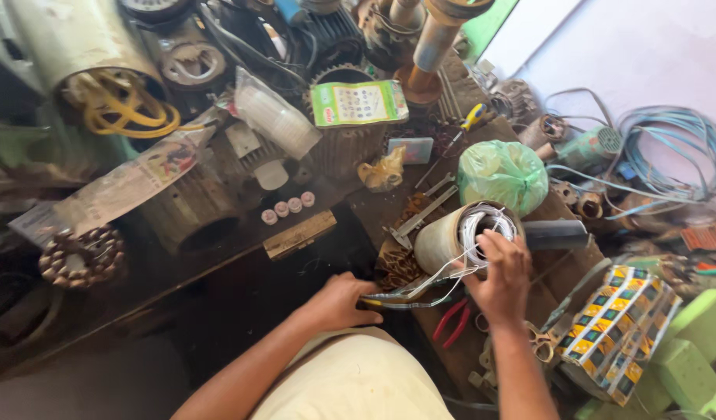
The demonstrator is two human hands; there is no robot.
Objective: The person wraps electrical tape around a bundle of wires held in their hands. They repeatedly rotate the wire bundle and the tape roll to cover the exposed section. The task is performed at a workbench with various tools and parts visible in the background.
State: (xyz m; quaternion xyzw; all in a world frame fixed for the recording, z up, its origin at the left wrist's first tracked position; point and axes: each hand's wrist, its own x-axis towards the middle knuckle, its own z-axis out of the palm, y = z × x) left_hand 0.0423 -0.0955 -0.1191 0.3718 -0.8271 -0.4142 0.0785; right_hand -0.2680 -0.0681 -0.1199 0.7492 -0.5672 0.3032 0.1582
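The stator (451,233), a pale metal cylinder lying on its side at the middle of the bench (241,257), looks heavy and rigid, so its smooth outer shell is the safe place to grip, not its open end where thin white leads (482,222) spill out, soft and easily kinked or torn. The right hand (502,276) rests on that open end with fingers curled into the leads, while the left hand (338,303), just left and nearer, pinches the sleeved wire ends (397,295) trailing from the stator. Red pliers (453,320) lie just beside.
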